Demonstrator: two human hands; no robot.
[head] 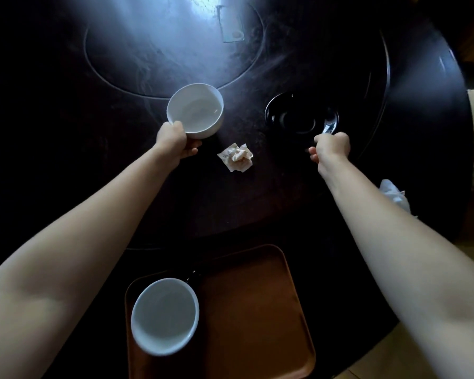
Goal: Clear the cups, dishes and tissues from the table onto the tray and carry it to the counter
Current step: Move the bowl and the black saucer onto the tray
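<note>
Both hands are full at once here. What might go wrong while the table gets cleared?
The left hand holds the white bowl only by its rim, so it might tip. The right hand pinches the black saucer by its edge; it could slip. The crumpled tissue between them could be forgotten.

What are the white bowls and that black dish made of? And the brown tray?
The white bowl in the left hand and the one on the tray look like glazed ceramic: smooth, thick-walled, softly shiny. The black dish gripped by the right hand is glossy, perhaps glazed ceramic or lacquer; hard to tell. The brown tray looks like matte plastic, maybe wood.
</note>
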